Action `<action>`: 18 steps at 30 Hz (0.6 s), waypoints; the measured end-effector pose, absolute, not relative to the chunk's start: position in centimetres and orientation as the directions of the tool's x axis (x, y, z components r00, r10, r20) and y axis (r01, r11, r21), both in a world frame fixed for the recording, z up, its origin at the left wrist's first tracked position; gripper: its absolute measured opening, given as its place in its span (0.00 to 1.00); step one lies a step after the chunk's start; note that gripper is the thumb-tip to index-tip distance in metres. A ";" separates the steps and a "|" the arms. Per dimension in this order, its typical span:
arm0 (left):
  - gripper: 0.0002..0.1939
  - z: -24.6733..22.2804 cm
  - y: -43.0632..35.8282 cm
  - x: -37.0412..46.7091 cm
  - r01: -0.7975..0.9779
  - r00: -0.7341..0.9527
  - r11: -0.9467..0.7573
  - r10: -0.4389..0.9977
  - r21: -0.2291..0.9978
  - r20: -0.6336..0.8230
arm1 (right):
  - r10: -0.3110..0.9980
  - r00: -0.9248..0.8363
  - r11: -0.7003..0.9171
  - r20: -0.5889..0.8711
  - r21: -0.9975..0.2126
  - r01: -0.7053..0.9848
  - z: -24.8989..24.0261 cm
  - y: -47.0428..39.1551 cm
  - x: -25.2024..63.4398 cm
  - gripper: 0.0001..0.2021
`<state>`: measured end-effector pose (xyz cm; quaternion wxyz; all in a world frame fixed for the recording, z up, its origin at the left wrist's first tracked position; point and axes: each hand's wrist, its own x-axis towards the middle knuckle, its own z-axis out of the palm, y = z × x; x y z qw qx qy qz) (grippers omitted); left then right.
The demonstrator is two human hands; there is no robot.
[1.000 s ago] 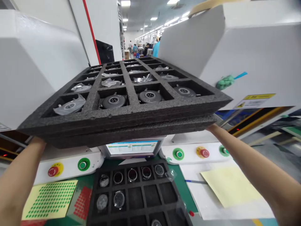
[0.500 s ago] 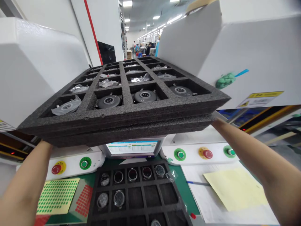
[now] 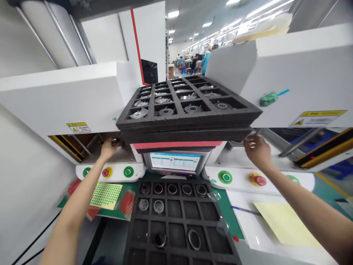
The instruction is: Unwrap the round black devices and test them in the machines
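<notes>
My left hand (image 3: 108,148) reaches into the left machine opening. Its fingers are closed around a small dark round part (image 3: 115,140) with pale marks on it. Beside the right corner of the foam tray stack, my right hand (image 3: 257,149) is slightly blurred. Its fingers are curled, with a shiny bit at the tips that I cannot make out. Between the hands sits the stack of black foam trays (image 3: 182,123), with a pink layer low in it. Dark round parts (image 3: 193,109), some in clear plastic wrap, fill several top pockets.
Below lies another black foam tray (image 3: 190,210) with round watch-like parts in some pockets. A screen (image 3: 174,162) stands behind it. Green buttons (image 3: 225,177) and red stop buttons (image 3: 260,180) line both machine fronts. A green-dot sticker sheet (image 3: 107,195) and yellow paper (image 3: 286,224) flank the tray.
The tray stack, held between both hands before, now rests farther away over a pink layer. Both hands have left it; the left has moved into the machine opening.
</notes>
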<state>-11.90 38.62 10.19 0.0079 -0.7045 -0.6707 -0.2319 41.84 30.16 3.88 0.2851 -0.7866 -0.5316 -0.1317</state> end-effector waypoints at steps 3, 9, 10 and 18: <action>0.14 6.4 32.7 -10.6 0.916 -0.012 -0.136 0.931 0.377 0.365 | 0.900 0.273 -0.196 0.340 -0.243 0.950 0.8 27.1 36.7 0.09; 0.10 -0.2 19.1 -5.4 0.736 0.412 -0.438 0.895 0.516 0.172 | 0.991 -0.131 0.126 -0.024 -0.151 0.981 -4.8 26.5 22.0 0.15; 0.11 -0.6 17.2 -5.2 0.713 0.453 -0.458 0.879 0.531 0.150 | 0.986 -0.156 0.147 -0.060 -0.138 0.980 -4.9 27.1 20.7 0.15; 0.21 -2.6 9.3 -4.3 0.709 0.447 -0.388 0.893 0.588 0.049 | 0.957 -0.209 0.206 -0.200 -0.035 0.978 -3.8 28.7 19.0 0.16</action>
